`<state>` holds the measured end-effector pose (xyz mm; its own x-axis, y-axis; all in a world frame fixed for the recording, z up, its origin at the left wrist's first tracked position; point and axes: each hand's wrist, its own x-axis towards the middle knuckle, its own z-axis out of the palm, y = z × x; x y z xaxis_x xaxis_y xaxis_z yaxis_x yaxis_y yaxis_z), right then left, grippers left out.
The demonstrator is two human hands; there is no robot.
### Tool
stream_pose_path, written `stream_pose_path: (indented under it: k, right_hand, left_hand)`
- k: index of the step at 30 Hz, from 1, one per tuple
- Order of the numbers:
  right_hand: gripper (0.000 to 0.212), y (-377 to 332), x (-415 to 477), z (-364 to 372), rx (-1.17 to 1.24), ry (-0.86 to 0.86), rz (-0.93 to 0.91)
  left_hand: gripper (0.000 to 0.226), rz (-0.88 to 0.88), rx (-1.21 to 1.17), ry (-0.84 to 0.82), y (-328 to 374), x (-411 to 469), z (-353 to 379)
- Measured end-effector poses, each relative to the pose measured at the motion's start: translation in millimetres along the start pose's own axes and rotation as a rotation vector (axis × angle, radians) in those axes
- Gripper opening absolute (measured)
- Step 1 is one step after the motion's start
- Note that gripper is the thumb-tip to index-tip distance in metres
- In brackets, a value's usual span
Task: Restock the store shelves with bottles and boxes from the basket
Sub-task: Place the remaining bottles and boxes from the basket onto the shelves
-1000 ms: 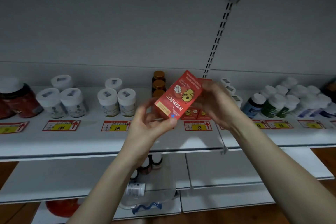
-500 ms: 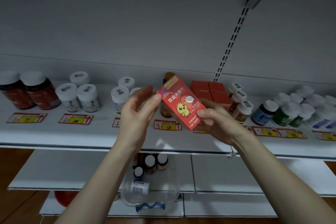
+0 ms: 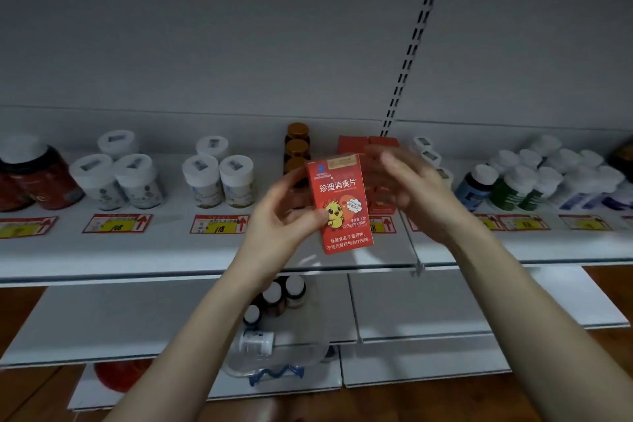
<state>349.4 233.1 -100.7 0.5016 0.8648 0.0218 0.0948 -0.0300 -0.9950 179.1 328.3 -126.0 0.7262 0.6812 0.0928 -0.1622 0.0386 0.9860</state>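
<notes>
Left hand point(image 3: 284, 216) gripped the red box point(image 3: 342, 202) upright, held before the shelf point(image 3: 171, 250) | right hand point(image 3: 414, 192) blurred — fingers point(image 3: 394, 168) seemingly released, beside it | tip: keep label forward, seat it flush against the red stack point(image 3: 368, 144).

pretty clearly a shop aisle, pharmacy or supplement kind; white shelves point(image 3: 137, 250) in tiers, slotted upright point(image 3: 407, 62) on the back wall, red-and-yellow price tags point(image 3: 116, 223) along the front edge; white-capped bottles point(image 3: 219, 178) in rows, amber bottles point(image 3: 297, 144), red boxes point(image 3: 356, 144), same products grouped together
</notes>
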Motion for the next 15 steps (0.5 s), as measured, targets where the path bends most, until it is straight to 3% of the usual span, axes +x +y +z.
stream_pose_path:
  k: [6,11,15]
  right_hand:
    - [0.023,-23,-1,-10,-0.282,0.015,-0.072]
    - [0.030,-22,0,-22,-0.381,-0.064,-0.020]
    - [0.024,-18,1,-31,-0.350,-0.115,-0.032]
  left_hand:
    - [0.059,0.020,0.066,-0.073,-10,3,19]
    - [0.059,0.056,0.069,-0.091,-18,13,30]
    - [0.058,0.077,0.051,-0.106,-24,20,36]
